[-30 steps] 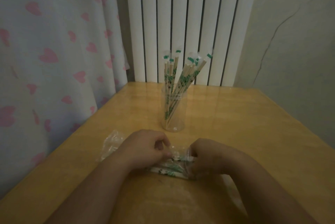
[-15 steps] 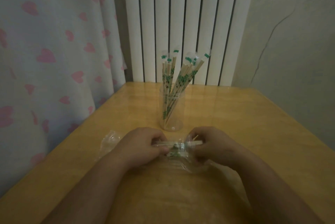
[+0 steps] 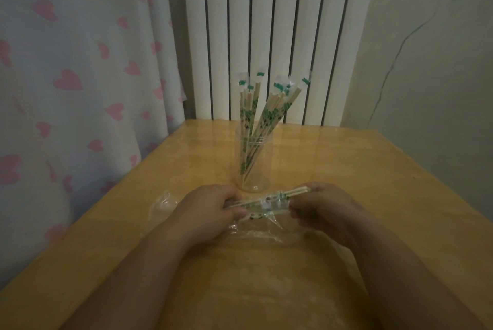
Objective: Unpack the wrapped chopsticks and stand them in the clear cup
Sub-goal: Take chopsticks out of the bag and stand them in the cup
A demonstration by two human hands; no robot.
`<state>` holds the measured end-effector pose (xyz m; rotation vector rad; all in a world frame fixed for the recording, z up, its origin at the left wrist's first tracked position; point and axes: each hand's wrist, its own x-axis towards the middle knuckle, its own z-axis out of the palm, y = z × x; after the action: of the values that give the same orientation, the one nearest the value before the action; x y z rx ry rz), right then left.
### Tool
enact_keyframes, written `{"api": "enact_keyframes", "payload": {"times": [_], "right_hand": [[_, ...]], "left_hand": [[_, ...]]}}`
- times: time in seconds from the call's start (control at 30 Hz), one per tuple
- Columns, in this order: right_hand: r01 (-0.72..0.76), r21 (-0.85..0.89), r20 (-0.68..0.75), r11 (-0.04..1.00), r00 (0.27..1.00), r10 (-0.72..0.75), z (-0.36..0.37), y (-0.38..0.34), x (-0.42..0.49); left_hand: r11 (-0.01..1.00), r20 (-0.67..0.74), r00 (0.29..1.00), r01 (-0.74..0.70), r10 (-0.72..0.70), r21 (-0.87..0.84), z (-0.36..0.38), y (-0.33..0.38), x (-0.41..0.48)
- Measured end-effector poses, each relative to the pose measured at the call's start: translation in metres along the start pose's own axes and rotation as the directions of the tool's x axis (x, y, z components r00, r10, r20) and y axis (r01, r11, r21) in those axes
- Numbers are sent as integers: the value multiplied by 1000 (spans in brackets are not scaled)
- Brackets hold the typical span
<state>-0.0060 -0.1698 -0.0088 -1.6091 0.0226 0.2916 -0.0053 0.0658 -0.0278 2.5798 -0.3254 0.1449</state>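
A clear cup [image 3: 253, 164] stands in the middle of the wooden table [image 3: 373, 196], with several wrapped chopsticks [image 3: 266, 111] leaning in it. Just in front of the cup both hands hold a pair of chopsticks [image 3: 264, 200] sideways in a clear green-printed wrapper. My left hand [image 3: 210, 212] grips the wrapped left end. My right hand [image 3: 325, 207] pinches the right end, where bare chopstick tips [image 3: 378, 191] stick out of the wrapper. A second wrapped pair [image 3: 264, 214] lies right below, over loose clear plastic [image 3: 261, 231].
A crumpled clear wrapper [image 3: 162, 204] lies on the table left of my left hand. A white radiator [image 3: 272, 36] stands behind the table. A curtain with pink hearts [image 3: 80, 76] hangs on the left, a grey wall on the right.
Both hands have lifted the wrapped pair off the table towards the cup. The bare chopstick ends have come out of the wrapper on the right side.
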Motion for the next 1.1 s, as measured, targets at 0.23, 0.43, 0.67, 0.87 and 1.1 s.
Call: {"api": "enact_keyframes", "payload": {"times": [0.23, 0.43, 0.67, 0.87, 1.1], "right_hand": [[126, -9, 64, 992, 990, -125, -3, 1, -3], [95, 102, -58, 990, 994, -90, 3, 1, 2], [81, 324, -153, 943, 988, -32, 6, 0, 6], [146, 382, -285, 912, 958, -34, 12, 0, 6], [167, 232, -309, 958, 947, -90, 20, -1, 5]], "left_hand": [[1000, -6, 1000, -8, 8, -11, -1, 0, 0], [999, -1, 1000, -19, 19, -49, 0, -1, 0], [999, -12, 1000, -27, 27, -37, -2, -1, 1], [999, 53, 998, -30, 31, -16, -4, 0, 0], [1000, 65, 998, -20, 20, -11, -1, -1, 2]]}}
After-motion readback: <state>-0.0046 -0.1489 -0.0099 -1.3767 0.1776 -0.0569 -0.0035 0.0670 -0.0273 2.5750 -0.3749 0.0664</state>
